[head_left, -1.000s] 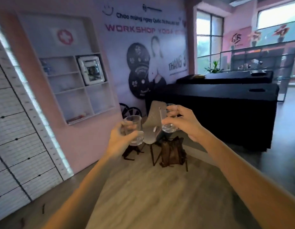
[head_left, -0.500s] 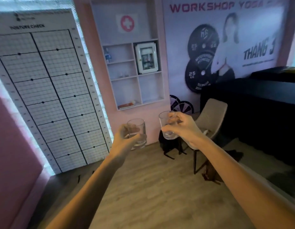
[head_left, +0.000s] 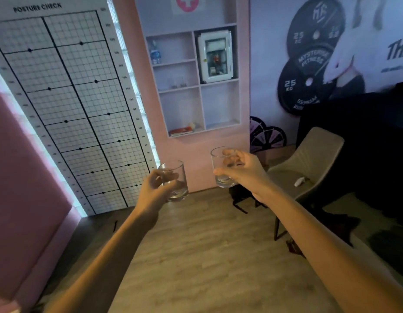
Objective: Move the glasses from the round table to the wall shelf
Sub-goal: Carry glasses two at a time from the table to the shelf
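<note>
My left hand (head_left: 154,190) grips a clear tumbler (head_left: 176,184), held upright at chest height. In my right hand (head_left: 243,170) is a second clear glass (head_left: 221,171), also upright, a little higher and to the right. Both are held out in front of me, well short of the white wall shelf (head_left: 199,85) set into the pink wall ahead. Two small glasses (head_left: 178,83) stand in the shelf's middle left compartment. The round table is out of view.
A water bottle (head_left: 155,54) and a white cabinet box (head_left: 215,56) sit in upper shelf compartments. A beige chair (head_left: 309,163) and a dark bag (head_left: 241,193) stand on the right. A posture grid chart (head_left: 67,105) leans on the left. Wooden floor (head_left: 207,245) stretches ahead.
The view has swung left and closer to the wall shelf, which now sits straight ahead and larger. Both hands keep holding their glasses in the same pose.
</note>
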